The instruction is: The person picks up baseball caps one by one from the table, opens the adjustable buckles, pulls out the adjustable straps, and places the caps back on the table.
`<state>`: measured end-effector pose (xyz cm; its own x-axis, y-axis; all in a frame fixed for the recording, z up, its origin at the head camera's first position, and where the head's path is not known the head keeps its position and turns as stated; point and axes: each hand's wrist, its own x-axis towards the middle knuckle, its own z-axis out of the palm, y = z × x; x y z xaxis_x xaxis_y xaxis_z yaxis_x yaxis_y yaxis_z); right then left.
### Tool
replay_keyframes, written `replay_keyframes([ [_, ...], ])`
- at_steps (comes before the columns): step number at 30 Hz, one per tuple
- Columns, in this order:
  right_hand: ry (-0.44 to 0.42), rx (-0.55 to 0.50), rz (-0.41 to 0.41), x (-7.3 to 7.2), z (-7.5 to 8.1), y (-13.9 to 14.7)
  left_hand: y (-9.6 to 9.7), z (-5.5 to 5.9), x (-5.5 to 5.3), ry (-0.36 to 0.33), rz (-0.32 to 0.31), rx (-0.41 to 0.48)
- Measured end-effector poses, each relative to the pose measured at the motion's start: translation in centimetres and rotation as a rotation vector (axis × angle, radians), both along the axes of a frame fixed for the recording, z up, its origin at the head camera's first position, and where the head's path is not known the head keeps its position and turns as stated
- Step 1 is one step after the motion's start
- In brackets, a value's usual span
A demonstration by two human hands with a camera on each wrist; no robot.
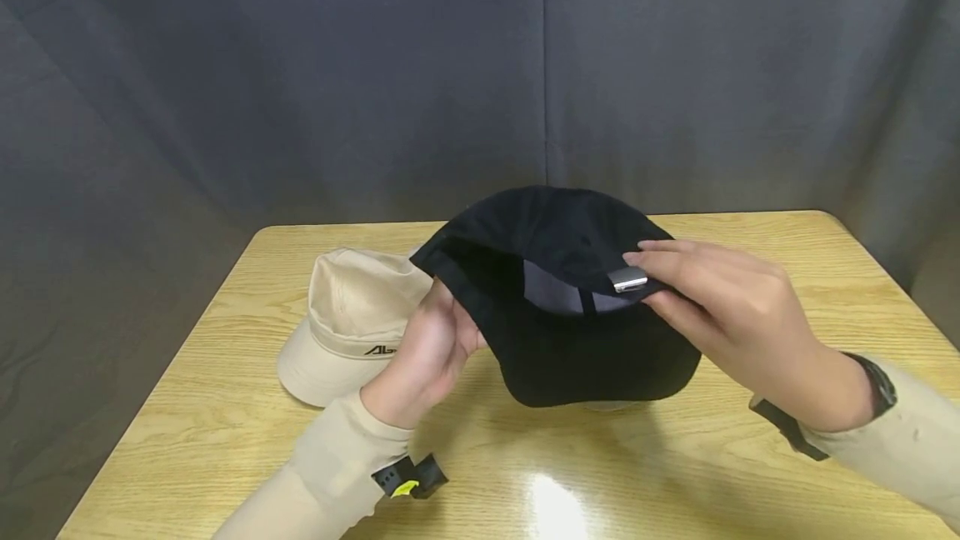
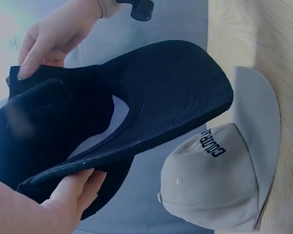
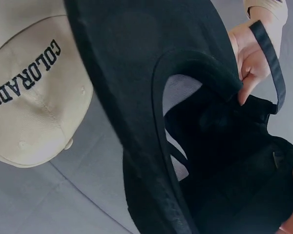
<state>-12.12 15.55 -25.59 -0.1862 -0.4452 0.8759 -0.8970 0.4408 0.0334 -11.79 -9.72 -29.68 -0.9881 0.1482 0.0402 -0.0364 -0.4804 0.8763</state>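
Observation:
Both hands hold a black baseball cap (image 1: 600, 361) up over the table, its hollow inside and brim underside facing me. My left hand (image 1: 435, 340) grips the cap's left edge, with fingers (image 2: 80, 187) against the outside of the crown. On the other side, my right hand (image 1: 735, 307) pinches the back edge beside a silver strap buckle (image 1: 628, 278). A loose black strap end (image 3: 271, 63) sticks out near the left hand in the right wrist view. Grey-white lining (image 3: 180, 92) shows inside the crown.
A beige cap (image 1: 360, 298) with dark lettering lies on the wooden table (image 1: 187, 440), left of the black one. Another beige cap (image 3: 34, 97), lettered COLORADO, is mostly hidden behind the black cap in the head view. A dark grey curtain (image 1: 390, 90) stands behind the table.

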Motion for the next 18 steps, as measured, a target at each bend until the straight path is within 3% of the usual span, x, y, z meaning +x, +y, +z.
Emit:
replay_keyframes([
  [6, 0.032, -0.018, 0.029, -0.09, -0.43, -0.07, 0.17, 0.11, 0.11, -0.029, 0.078, 0.057],
  [18, 0.05, -0.048, -0.068, -0.01, -0.74, 0.04, 0.28, 0.17, 0.02, -0.078, 0.156, 0.094],
])
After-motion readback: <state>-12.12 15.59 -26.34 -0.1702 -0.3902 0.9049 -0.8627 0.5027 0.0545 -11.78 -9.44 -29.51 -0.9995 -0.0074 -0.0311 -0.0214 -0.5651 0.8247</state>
